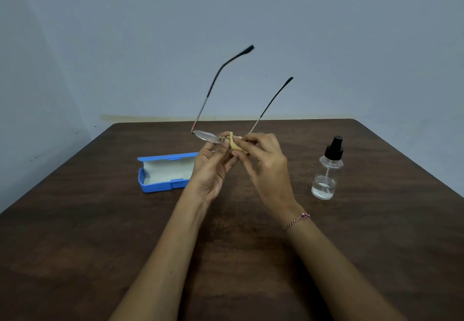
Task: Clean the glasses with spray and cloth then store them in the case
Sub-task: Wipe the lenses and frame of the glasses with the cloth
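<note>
Far left on the table: blue case, lid open, pale lining showing, well in from the left edge. Just right of it, left hand raised above the tabletop, fingers pinched on the glasses near the bridge. Thin metal frame, one oval lens visible, both dark-tipped temples unfolded and pointing up and away. Right hand closed on a yellow cloth pressed against the other lens. Further right, clear spray bottle, black nozzle, upright, near the right edge. Bare wood in front.
</note>
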Motion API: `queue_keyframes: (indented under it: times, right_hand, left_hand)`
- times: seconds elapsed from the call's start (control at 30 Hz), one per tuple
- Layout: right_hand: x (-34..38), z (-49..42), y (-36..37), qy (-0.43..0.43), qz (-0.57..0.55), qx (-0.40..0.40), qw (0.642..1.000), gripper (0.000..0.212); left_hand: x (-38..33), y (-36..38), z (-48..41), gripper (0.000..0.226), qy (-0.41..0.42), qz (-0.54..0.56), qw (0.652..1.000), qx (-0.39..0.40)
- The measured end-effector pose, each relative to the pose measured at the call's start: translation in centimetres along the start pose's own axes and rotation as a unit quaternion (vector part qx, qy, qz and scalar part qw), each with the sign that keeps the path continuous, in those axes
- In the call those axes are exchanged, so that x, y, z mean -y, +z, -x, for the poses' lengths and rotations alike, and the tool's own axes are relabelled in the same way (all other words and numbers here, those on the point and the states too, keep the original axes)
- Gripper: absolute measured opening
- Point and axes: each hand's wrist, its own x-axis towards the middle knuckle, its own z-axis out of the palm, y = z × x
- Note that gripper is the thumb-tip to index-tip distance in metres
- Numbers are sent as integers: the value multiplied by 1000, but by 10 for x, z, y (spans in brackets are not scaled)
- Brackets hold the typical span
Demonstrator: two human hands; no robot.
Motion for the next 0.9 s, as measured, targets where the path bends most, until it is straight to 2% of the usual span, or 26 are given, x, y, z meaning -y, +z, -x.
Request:
queue_keyframes:
  times: [0.1,0.2,0.3,0.47,0.63,0.9]
  right_hand:
    - [-1,-2,-2,-6,-4,-2,1000,22]
    - [-6,-5,-8,1,-14,-1,1000,23]
    - [-10,-6,-11,6,-20,3,1000,24]
    - [-7,-2,-3,-18,22,17,999,24]
    - [-7,-4,-3,-23,12,14,1000,24]
    - [-15,-7,-14,-37,-32,39,998,27]
  left_hand:
    - [-3,3,1,14,0,18,1000,5]
    - [-5,3,0,25,-2,49,999,20]
    - [-6,3,0,27,-11,56,998,19]
    - [-2,5,0,13,-28,13,1000,-7]
    - [-4,5,1,13,-35,14,999,9]
    - [-11,1,4,29,-62,6,997,46]
